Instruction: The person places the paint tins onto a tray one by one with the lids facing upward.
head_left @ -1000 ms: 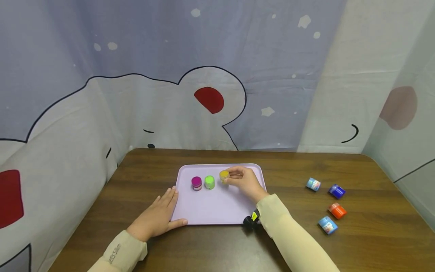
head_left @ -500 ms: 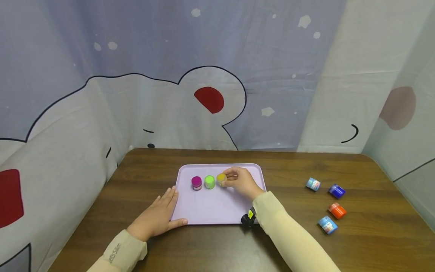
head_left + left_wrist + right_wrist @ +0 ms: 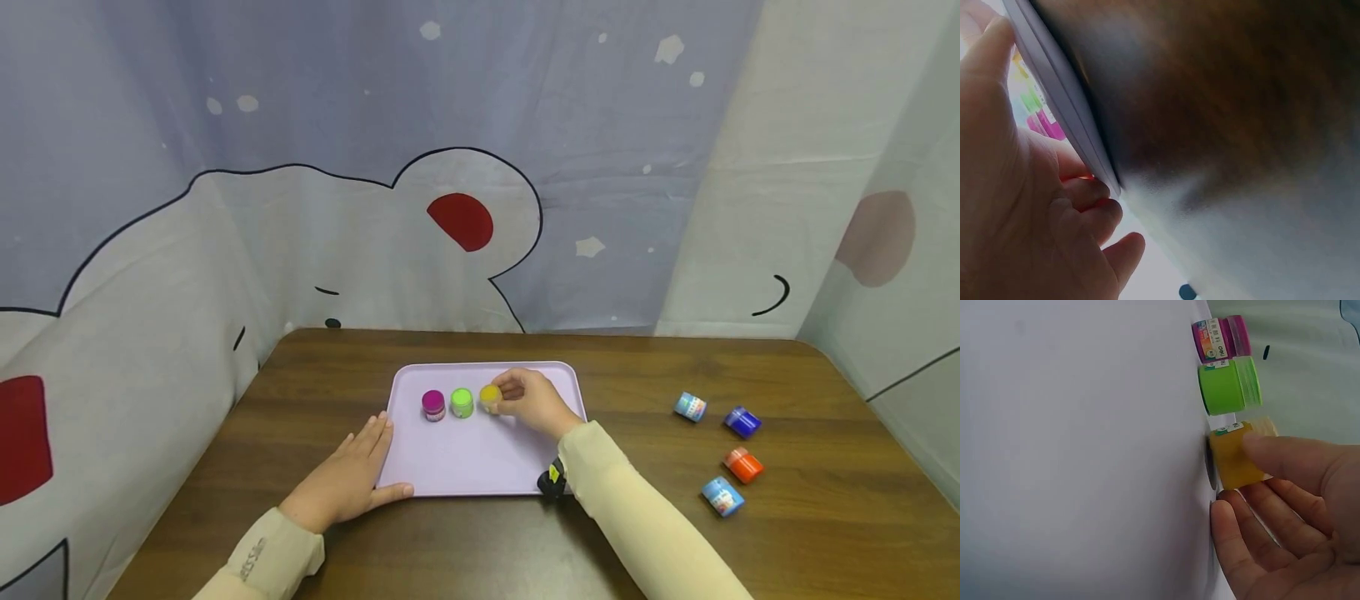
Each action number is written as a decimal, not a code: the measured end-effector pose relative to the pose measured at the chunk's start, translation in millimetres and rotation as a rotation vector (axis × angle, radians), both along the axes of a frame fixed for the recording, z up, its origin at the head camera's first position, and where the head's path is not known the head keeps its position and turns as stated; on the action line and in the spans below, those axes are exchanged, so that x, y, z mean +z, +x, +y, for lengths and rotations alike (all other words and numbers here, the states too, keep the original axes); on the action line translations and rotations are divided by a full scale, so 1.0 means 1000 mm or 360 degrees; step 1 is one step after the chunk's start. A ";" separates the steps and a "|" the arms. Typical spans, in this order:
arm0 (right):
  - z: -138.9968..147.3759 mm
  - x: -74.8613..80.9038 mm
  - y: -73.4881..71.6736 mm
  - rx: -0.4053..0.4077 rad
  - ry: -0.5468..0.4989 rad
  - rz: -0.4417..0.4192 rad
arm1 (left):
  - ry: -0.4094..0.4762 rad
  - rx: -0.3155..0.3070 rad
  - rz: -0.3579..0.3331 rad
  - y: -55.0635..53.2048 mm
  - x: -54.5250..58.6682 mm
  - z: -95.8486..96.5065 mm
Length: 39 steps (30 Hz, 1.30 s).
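Note:
My right hand [image 3: 531, 402] pinches a small yellow paint jar [image 3: 1235, 459] between thumb and fingers, at the right end of a short row on the lilac tray [image 3: 465, 467]. In the right wrist view the jar is slightly tilted, with a dark shadow under its base. Left of it stand a green paint jar [image 3: 462, 403] and a magenta paint jar [image 3: 433, 406], both upright and apart from each other. My left hand [image 3: 348, 475] rests at the tray's left front corner, fingers along the left rim and thumb at the front edge.
On the brown wooden table [image 3: 637, 517], right of the tray, several jars lie on their sides: a light blue jar [image 3: 690, 407], a dark blue jar [image 3: 742, 422], an orange-red jar [image 3: 743, 465] and another light blue jar [image 3: 723, 497]. A printed curtain [image 3: 337, 250] hangs behind.
My right hand has shifted the yellow jar slightly left and nearer the viewer, closer to the green jar; over the last half second it barely moves. My left hand stays put.

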State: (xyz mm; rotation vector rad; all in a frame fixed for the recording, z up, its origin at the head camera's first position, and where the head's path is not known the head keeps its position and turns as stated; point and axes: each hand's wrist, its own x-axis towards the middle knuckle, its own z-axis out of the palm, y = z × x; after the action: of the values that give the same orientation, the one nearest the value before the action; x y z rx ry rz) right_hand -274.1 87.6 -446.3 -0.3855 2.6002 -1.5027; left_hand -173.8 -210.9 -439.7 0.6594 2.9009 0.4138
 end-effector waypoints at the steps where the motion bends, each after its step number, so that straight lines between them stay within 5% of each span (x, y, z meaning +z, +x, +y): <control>1: 0.000 0.000 0.000 -0.0003 0.0019 -0.0004 | 0.0002 -0.0001 -0.0001 0.000 0.000 0.000; 9: 0.002 0.000 0.001 -0.0021 0.0052 -0.0023 | 0.0010 0.0017 -0.0009 0.000 -0.003 -0.002; 19: 0.017 0.009 0.010 0.0006 0.0061 0.0113 | 0.0014 0.0015 -0.0002 0.002 -0.001 -0.001; 39: 0.090 0.036 0.068 -0.0041 0.0444 0.0639 | 0.0018 0.0003 0.0029 0.001 -0.002 -0.002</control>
State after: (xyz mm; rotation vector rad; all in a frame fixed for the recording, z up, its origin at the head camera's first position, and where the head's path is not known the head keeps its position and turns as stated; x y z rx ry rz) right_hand -206.2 177.6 -410.5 -0.6836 3.0760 -1.1376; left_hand -173.0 -212.5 -441.5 0.6656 2.9184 0.4273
